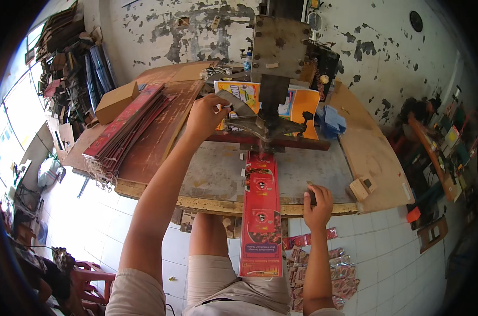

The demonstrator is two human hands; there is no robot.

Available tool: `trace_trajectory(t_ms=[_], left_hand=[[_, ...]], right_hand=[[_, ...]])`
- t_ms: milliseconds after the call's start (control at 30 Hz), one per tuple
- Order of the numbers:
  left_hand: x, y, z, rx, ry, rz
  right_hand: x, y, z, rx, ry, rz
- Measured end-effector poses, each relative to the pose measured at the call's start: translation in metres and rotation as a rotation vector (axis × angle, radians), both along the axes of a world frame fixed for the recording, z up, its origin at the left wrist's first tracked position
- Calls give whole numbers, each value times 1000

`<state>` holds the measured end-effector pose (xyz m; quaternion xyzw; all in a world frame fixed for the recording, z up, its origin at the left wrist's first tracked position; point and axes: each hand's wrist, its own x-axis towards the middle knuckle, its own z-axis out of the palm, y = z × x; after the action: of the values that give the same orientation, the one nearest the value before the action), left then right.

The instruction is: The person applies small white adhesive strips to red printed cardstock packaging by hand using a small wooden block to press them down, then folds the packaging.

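Observation:
My left hand (207, 115) is raised beside the metal press (273, 100), its fingers closed on the end of the press's grey lever (238, 104). Under the press head, a long strip of red printed packaging card (262, 210) runs toward me across the grey work plate (210, 171). Its near end hangs past the table edge above my lap. My right hand (319, 204) is at the front edge of the plate, right of the strip and apart from it. Its fingers curl around a small dark piece that I cannot make out.
A stack of red card strips (126, 129) and a brown cardboard box (117, 102) lie left on the table. A wooden block (362, 187) sits right, behind it blue pieces (332, 121). Several cut pieces (344, 274) lie on the tiled floor. Another person (420, 113) is far right.

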<state>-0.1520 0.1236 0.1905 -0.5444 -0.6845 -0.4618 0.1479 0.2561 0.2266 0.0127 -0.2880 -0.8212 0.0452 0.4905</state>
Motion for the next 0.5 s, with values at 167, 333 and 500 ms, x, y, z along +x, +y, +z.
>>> trace_trajectory(t_ms=[167,333,500], left_hand=[[-8,0,1,-1,-255,37],[-6,9,-1,41,2,10],[-9,19,4,-71,90,87]], right_hand=[[0,0,-4,-13,1,0],[0,0,-5,-18,-9,-9],[1,-1,-7,-26,-4,-16]])
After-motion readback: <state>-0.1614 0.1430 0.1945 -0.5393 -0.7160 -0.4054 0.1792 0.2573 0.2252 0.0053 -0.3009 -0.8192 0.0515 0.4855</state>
